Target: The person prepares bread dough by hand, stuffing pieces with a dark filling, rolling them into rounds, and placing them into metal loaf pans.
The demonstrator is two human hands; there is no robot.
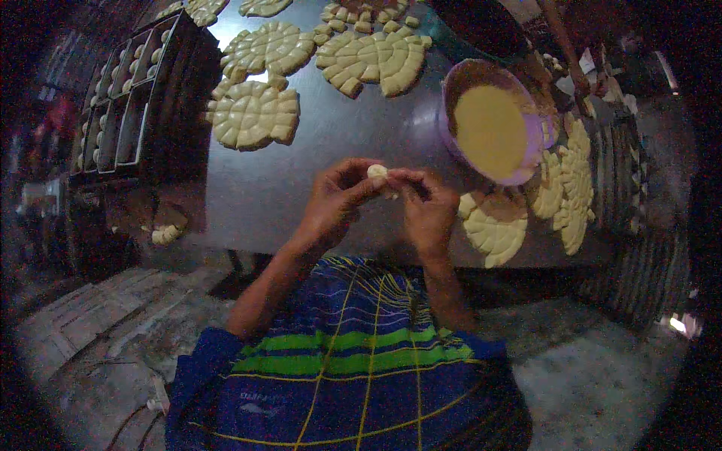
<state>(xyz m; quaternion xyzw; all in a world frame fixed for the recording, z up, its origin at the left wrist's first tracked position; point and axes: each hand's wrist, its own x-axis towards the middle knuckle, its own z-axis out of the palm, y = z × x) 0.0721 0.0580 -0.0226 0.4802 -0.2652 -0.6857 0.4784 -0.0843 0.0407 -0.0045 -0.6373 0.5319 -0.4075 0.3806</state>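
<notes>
Above the near part of the metal table (316, 143), a small pale piece of dough (377, 172) is pinched between the fingers of my left hand (337, 197). My right hand (430, 203) meets it from the other side, its fingertips closed together against the dough. A purple basin (448, 124) holding a yellow, paste-like or powdery mass (490, 135) stands just beyond my right hand. Close by on the right lies a scored slab of dough (494, 231) with part of it gone.
Several scored dough slabs (254, 114) lie at the far left and back, another (372, 60) at the back middle. A dark rack of trays (139, 98) with dough balls stands left. More dough (575, 184) rests at the right edge, beside corrugated metal (620, 173).
</notes>
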